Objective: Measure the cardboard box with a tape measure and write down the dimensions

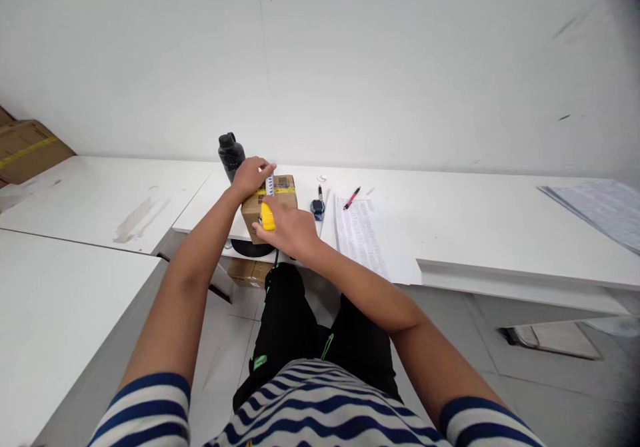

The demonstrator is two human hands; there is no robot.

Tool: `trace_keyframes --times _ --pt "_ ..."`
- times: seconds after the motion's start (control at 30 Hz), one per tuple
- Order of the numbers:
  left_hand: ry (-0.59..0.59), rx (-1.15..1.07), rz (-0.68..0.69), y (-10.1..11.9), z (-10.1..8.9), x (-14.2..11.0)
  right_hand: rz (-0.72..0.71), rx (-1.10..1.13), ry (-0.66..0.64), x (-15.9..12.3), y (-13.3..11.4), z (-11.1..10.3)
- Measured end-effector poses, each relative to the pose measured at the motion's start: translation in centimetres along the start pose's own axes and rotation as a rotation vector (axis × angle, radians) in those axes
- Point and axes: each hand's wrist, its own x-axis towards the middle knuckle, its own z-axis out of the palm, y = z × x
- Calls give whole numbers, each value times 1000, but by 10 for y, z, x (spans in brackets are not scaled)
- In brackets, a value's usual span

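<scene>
Desk [475, 220] first: the box [251, 212] sat close to its front edge, so I figured a hard pull toward the body could've dragged it off. The black bottle [231, 154] stood just beside the left wrist, and a careless elbow swing might've knocked it over. Next, the yellow tape measure [268, 216]: if that grip had slackened, the measuring strip [270, 185] over the box top could've slid crooked or snapped back, imo.

As for hands, the right hand [295, 230] was closed around the tape measure by the box's near side. The left hand [251, 175] had its fingertips bunched at the strip's far end; pinching or just pressing, I couldn't tell.
</scene>
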Motion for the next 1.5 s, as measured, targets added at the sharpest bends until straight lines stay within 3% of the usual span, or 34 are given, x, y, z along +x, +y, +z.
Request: trace_keyframes --times 0.07,0.13,0.2,0.3,0.4,0.5,0.57,0.67,0.77,0.9,0.97,1.1,1.27,1.5 --pt "179 -102 37 16 -10 -7 -11 -8 93 -5 12 -4" --pt "233 -229 43 36 -18 -18 -24 9 195 -4 29 -10" --pt "148 -286 78 55 -21 -32 -45 50 283 4 48 -16" --pt "-86 -269 140 67 -12 -52 -87 181 365 25 75 -21" --pt "-227 -73 142 50 -4 -67 -86 445 397 44 96 -20" --pt "-232 136 109 14 -14 -82 42 826 300 55 108 -13" --pt "-178 113 62 -13 -28 -96 158 1055 205 60 108 -6" --pt "44 -99 -39 -52 -35 -129 238 1211 129 67 96 6" --pt "168 -379 -161 -79 -16 -166 193 1119 108 76 78 16" --pt "15 -657 -345 -92 12 -186 -50 787 76 91 54 27" --pt "44 -817 -394 -87 14 -179 -158 638 -14 101 43 31" --pt "278 -939 -477 -62 7 -153 -333 436 -62 126 21 40" --pt "249 -969 -581 -39 17 -137 -507 369 -180 148 10 52" --pt "400 -1017 -617 -37 28 -137 -500 242 -235 151 13 43"
